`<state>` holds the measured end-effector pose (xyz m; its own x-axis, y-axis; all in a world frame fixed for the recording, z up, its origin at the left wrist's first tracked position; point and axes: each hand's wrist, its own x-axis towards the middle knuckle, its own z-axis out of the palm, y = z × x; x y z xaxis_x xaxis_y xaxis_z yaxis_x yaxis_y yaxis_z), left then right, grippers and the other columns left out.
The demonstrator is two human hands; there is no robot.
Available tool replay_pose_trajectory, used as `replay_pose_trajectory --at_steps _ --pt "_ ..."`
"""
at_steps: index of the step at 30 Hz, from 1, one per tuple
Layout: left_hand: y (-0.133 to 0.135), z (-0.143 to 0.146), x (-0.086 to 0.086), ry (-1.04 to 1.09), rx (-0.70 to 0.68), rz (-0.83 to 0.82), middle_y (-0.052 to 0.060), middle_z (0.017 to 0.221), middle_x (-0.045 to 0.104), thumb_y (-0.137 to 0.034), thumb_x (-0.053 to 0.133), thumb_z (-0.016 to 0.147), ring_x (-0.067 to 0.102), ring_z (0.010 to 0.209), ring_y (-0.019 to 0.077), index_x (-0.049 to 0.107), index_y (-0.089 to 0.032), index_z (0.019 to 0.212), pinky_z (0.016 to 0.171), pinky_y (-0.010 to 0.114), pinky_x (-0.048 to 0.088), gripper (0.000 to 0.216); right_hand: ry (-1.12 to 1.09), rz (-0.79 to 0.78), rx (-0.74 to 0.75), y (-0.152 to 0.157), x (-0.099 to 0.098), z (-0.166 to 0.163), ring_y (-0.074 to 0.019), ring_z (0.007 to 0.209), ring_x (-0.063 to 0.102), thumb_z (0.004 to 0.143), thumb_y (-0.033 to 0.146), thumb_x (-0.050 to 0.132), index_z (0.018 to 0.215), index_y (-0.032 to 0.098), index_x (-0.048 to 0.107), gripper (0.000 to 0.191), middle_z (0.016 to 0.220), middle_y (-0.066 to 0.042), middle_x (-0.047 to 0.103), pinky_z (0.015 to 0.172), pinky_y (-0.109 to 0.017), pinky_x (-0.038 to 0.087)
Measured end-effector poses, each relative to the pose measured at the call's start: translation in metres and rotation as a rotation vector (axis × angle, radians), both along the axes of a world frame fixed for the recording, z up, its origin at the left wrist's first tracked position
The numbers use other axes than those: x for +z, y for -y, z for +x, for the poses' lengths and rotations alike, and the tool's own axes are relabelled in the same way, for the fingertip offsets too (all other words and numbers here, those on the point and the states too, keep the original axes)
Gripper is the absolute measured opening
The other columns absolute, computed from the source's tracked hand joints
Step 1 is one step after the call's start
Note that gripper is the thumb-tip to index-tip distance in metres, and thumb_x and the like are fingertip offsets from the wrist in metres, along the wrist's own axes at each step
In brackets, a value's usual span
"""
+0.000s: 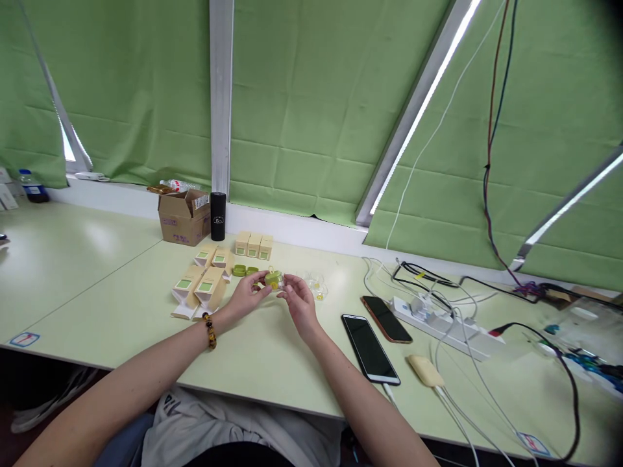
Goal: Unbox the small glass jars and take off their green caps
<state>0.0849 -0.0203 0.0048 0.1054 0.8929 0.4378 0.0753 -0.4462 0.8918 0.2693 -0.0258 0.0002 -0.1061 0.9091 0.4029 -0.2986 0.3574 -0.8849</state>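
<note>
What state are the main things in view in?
Small green plastic case: held in left hand, right hand alongside
Brown cardboard carton: flaps open
Nearest two beige paper boxes: end flaps open
Black cylindrical tumbler: upright
White-framed rectangular phone: screen dark, cable attached
Orange-edged phone: screen dark
White plastic power strip: plugs inserted
Green fabric blinds: drawn

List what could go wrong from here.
The small green case, held at the fingertips of the left hand, might slip. The right hand could knock the clear plastic pieces beside it. The right forearm might brush the white-framed smartphone.
</note>
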Motion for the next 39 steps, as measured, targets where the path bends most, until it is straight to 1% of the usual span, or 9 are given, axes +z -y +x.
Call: replay_pose_trajectory --at_steps 5,9,15,21,26,30,32,35,39 --pt "0.001 -0.001 -0.001 0.05 -0.107 0.014 0.018 0.144 0.064 -0.049 0.078 0.087 0.065 0.123 0.0317 0.065 -0.017 0.139 0.106 0.046 0.051 0.063 -0.143 -0.164 0.184 -0.001 0.001 -0.001 -0.0255 0.088 0.075 0.081 0.054 0.082 0.109 0.026 0.065 0.043 0.097 -0.005 0.075 0.083 -0.047 0.063" --pt "0.004 0.002 -0.002 0.119 -0.195 0.008 0.018 0.148 0.061 -0.045 0.075 0.09 0.059 0.135 0.0325 0.058 -0.019 0.145 0.11 0.046 0.049 0.064 -0.164 -0.174 0.234 0.006 0.004 -0.005 -0.0276 0.088 0.077 0.078 0.054 0.085 0.111 0.028 0.062 0.048 0.101 -0.004 0.077 0.081 -0.051 0.065" --pt "0.005 0.005 -0.001 0.117 -0.112 -0.002 0.016 0.146 0.061 -0.039 0.074 0.089 0.06 0.133 0.0305 0.056 -0.022 0.14 0.104 0.042 0.053 0.056 -0.087 -0.085 0.039 0.01 0.009 -0.003 -0.0271 0.103 0.072 0.073 0.045 0.091 0.117 0.025 0.067 0.054 0.117 -0.008 0.074 0.085 -0.049 0.067" --pt "0.013 0.003 0.006 0.083 -0.11 -0.005 0.016 0.132 0.067 -0.047 0.076 0.087 0.064 0.125 0.0309 0.062 -0.021 0.129 0.098 0.04 0.053 0.052 0.094 0.064 -0.186 0.009 0.006 -0.004 -0.0266 0.113 0.067 0.072 0.033 0.087 0.115 0.025 0.066 0.048 0.121 -0.009 0.068 0.095 -0.046 0.064" --pt "0.018 0.007 0.011 0.09 -0.163 -0.014 0.014 0.119 0.069 -0.051 0.077 0.088 0.067 0.11 0.0271 0.061 -0.019 0.127 0.081 0.033 0.056 0.053 0.234 0.308 -0.316 0.017 0.005 -0.005 -0.0258 0.12 0.059 0.083 0.026 0.077 0.117 0.028 0.063 0.037 0.127 -0.009 0.054 0.095 -0.045 0.062" --pt "0.018 0.009 0.013 0.143 -0.235 -0.022 0.014 0.117 0.069 -0.052 0.081 0.084 0.067 0.103 0.0262 0.062 -0.018 0.125 0.069 0.03 0.056 0.056 0.372 0.472 -0.417 0.022 0.006 -0.004 -0.0277 0.124 0.054 0.088 0.023 0.071 0.119 0.029 0.059 0.034 0.127 -0.011 0.05 0.096 -0.048 0.06" --pt "0.018 0.009 0.013 0.17 -0.264 -0.01 0.015 0.123 0.068 -0.051 0.081 0.085 0.067 0.109 0.0275 0.064 -0.019 0.127 0.074 0.032 0.058 0.056 0.381 0.498 -0.402 0.024 0.007 -0.004 -0.0284 0.127 0.053 0.087 0.022 0.071 0.118 0.029 0.056 0.035 0.128 -0.011 0.051 0.101 -0.05 0.058" --pt "0.017 0.009 0.014 0.206 -0.263 0.004 0.015 0.131 0.067 -0.047 0.08 0.087 0.065 0.116 0.028 0.065 -0.019 0.131 0.086 0.035 0.058 0.054 0.274 0.442 -0.266 0.025 0.01 -0.006 -0.0282 0.134 0.053 0.088 0.025 0.073 0.124 0.029 0.052 0.041 0.136 -0.012 0.053 0.111 -0.052 0.053" --pt "0.014 0.007 0.012 0.227 -0.285 0.003 0.016 0.132 0.068 -0.044 0.079 0.089 0.067 0.109 0.0259 0.064 -0.02 0.137 0.079 0.033 0.057 0.056 0.128 0.25 -0.093 0.022 0.011 -0.006 -0.0283 0.13 0.061 0.096 0.042 0.067 0.132 0.028 0.054 0.041 0.136 -0.012 0.063 0.112 -0.052 0.053"
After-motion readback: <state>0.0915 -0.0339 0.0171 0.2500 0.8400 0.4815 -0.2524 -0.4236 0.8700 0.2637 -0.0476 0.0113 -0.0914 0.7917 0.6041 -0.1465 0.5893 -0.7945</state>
